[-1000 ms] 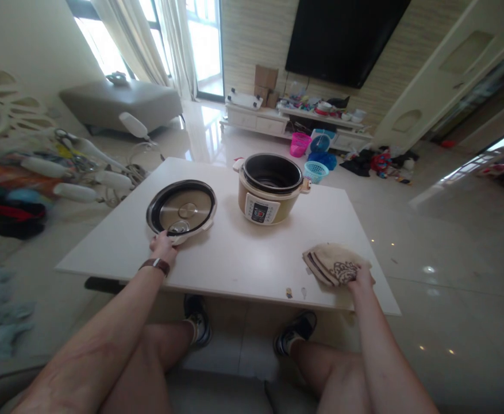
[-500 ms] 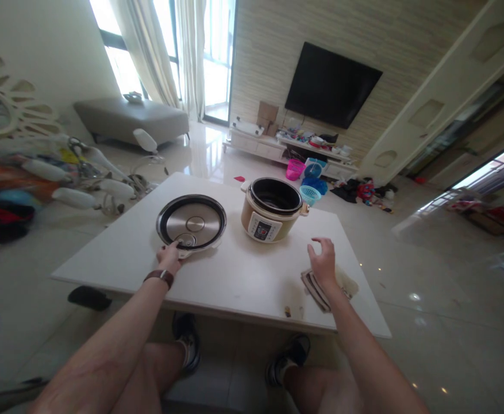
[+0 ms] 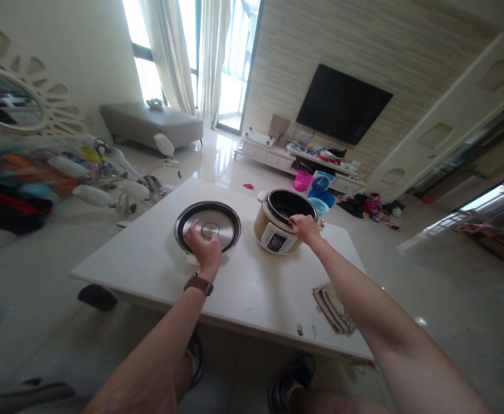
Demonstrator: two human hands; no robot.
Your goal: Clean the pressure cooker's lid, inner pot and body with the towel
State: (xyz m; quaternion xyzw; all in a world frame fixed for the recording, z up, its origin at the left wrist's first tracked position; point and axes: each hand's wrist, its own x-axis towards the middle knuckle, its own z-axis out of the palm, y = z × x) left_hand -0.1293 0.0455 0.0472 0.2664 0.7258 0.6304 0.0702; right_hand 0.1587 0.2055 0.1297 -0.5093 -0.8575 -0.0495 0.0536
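Note:
An electric pressure cooker (image 3: 269,230) with a beige body and front control panel stands uncovered on the white table (image 3: 238,287). Its dark inner pot (image 3: 287,202) is visible inside. At the pot's near right rim, my right hand (image 3: 307,227) has its fingers closed over the edge; the fingertips are partly hidden. The cooker's round lid (image 3: 224,221) lies to the left, with its metal inside and black seal facing up. Over the lid's near part hovers my left hand (image 3: 206,247), fingers apart and holding nothing.
A folded striped cloth (image 3: 333,307) lies at the table's right side, and a small yellow-and-dark item (image 3: 299,329) sits by the near edge. A white lamp with several shades (image 3: 131,192) stands left of the table. Baskets (image 3: 318,206) are on the floor beyond.
My left hand has let go of the lid's near edge and moved up and right over it. My right hand has gone from above the cloth to the cooker's rim.

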